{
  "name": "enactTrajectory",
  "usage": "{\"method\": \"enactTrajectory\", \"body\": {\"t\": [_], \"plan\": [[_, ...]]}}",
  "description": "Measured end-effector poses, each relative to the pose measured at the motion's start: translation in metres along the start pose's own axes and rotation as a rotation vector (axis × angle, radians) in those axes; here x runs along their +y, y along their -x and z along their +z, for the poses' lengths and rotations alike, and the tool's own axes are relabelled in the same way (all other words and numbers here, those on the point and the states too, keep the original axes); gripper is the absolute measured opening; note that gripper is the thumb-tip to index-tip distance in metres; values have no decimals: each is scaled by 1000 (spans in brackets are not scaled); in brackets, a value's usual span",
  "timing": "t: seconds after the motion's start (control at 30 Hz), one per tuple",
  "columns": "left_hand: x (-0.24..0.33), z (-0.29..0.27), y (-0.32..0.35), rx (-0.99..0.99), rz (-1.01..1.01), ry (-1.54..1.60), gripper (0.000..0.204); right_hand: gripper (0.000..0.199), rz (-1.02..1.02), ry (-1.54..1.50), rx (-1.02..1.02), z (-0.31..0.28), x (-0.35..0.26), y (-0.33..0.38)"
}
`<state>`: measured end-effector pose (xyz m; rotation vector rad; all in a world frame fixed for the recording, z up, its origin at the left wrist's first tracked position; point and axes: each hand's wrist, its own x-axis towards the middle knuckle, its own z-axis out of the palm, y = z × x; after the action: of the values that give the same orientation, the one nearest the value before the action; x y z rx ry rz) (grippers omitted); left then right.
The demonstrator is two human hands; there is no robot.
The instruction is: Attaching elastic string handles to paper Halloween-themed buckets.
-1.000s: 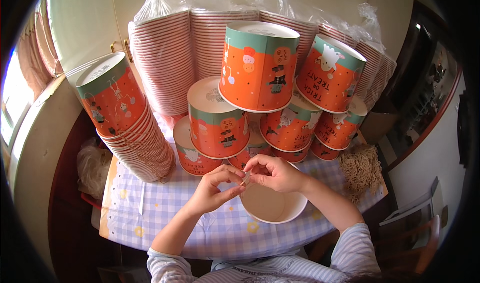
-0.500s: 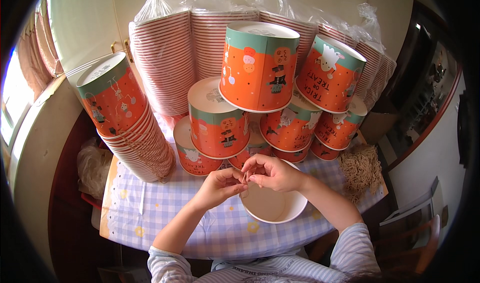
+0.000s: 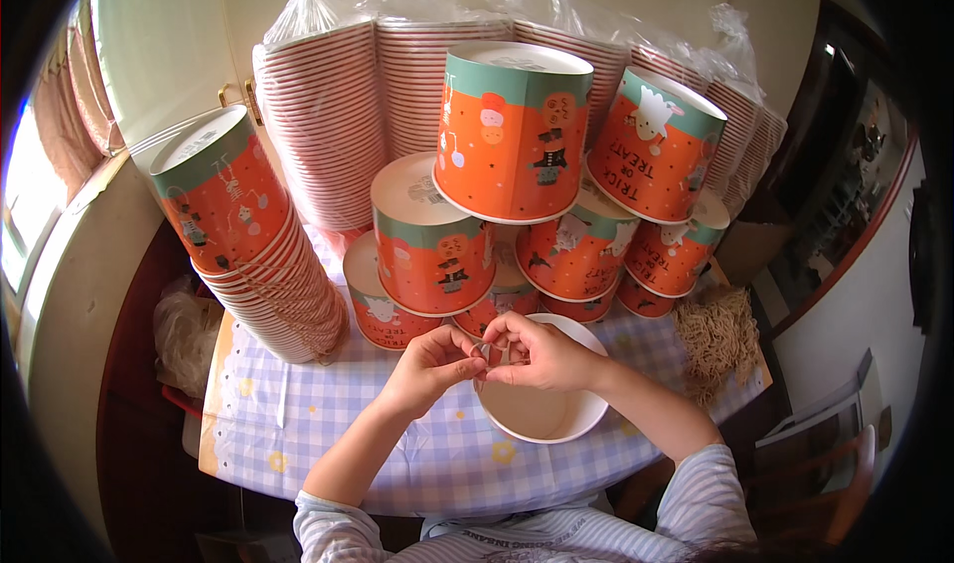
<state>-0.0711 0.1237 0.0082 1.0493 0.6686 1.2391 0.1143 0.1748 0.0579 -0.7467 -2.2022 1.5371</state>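
A white-lined paper bucket stands mouth up near the front of the table. Over its left rim my two hands meet, fingertips almost touching. My left hand is closed in a pinch on a thin cord, and my right hand pinches at the same cord from the other side. Fingers cover most of the cord, so its path at the rim is hard to see. To the right lies a tangled heap of tan cords.
Orange and green printed buckets are piled upside down just beyond my hands. A leaning stack of nested buckets with cords stands at left. Tall bagged bucket stacks line the back. A checked tablecloth covers the table.
My fingers have shifted slightly at the bucket's rim, the right hand's fingertips curling closer to the left's. The bucket and the piles have stayed in place.
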Motion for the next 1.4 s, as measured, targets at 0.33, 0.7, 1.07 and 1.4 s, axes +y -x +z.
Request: {"method": "enactTrajectory", "body": {"t": [0.33, 0.7, 1.07, 1.4], "plan": [[7, 0, -3, 24, -159, 85, 26, 34, -269, 509, 107, -9, -7, 8], [6, -5, -2, -41, -224, 160, 25, 22, -573, 837, 169, -10, 8, 6], [8, 2, 0, -16, 21, -140, 20, 20, -400, 640, 212, 6, 14, 7], [10, 0, 1, 14, -7, -190, 21, 19, -270, 346, 229, 11, 13, 3]]}}
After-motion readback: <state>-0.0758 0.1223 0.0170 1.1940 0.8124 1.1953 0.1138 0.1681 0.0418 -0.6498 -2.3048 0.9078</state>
